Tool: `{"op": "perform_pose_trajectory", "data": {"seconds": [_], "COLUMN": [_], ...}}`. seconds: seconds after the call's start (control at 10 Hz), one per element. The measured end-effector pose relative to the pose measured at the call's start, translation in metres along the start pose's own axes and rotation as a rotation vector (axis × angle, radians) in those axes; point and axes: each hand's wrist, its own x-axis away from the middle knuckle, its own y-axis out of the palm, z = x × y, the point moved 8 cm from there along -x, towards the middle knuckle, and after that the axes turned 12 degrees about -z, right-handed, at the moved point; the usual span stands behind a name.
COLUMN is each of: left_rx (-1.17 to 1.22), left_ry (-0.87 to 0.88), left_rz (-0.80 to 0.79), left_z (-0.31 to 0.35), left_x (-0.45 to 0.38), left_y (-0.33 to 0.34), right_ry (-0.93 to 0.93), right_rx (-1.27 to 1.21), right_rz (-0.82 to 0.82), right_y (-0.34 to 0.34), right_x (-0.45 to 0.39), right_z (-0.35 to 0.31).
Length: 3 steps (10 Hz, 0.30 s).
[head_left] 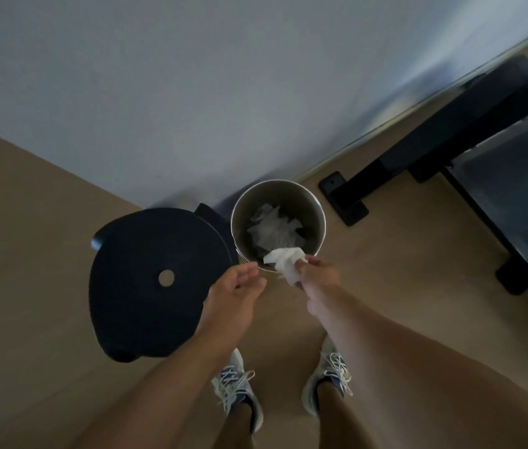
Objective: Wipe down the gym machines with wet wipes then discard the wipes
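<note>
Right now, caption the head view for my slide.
Right hand holds a crumpled wet wipe over the open metal bin of used wipes; left hand open beside it.

No readable text, label, brand, number or sign anywhere in the frame.
</note>
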Motion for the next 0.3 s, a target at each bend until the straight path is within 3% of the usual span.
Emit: {"op": "perform_pose_trajectory", "data": {"seconds": [0.3], "left_rx": [0.054], "left_ry": [0.032], "left_rz": [0.084], "left_z": [-0.013], "left_x": [-0.042], "left_y": [0.011], "right_ry": [-0.073], "right_rx": [0.133], "right_rz": [-0.111], "right_y": [0.019], "right_x": [-0.082], "right_z": [0.002]}}
